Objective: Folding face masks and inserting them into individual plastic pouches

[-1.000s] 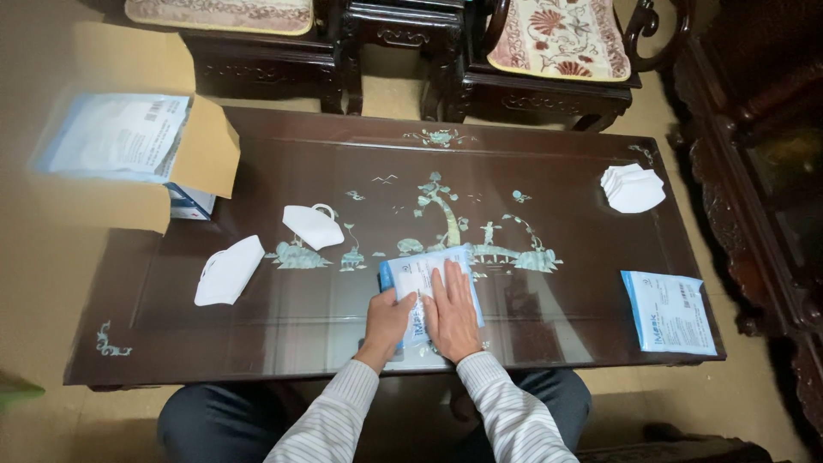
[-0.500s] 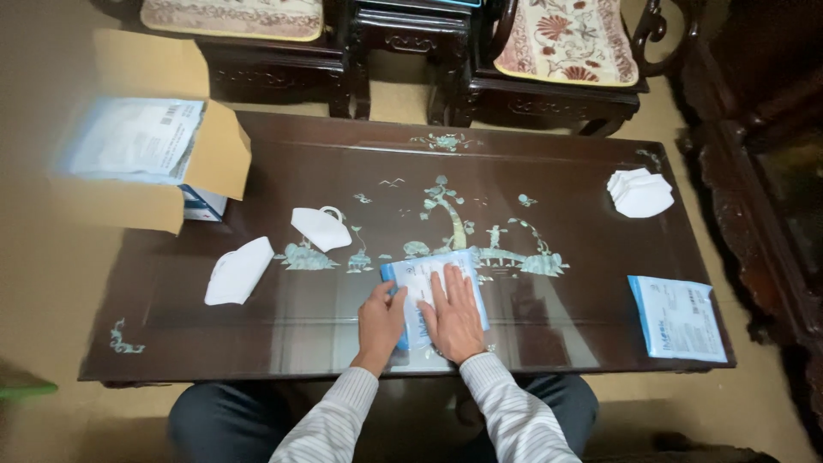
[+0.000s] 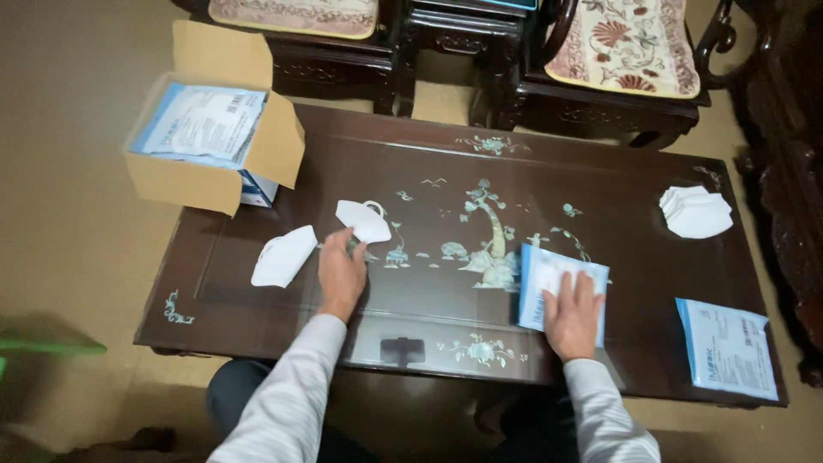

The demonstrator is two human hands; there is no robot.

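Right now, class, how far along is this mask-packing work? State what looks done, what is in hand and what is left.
Done, apparently: one flat blue-and-white packet lies at the table's right end. In hand: the right hand presses another packet flat, while the left hand reaches the white mask. Left: a second loose mask, the stack of masks at far right, and more packets in the open cardboard box.

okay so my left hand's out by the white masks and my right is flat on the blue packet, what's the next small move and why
Probably close the left hand on the white mask just past its fingertips and draw it toward the blue packet. That mask is the nearest one; the other loose mask lies to the hand's left. The right hand rests flat on the packet, pinning it to the table.
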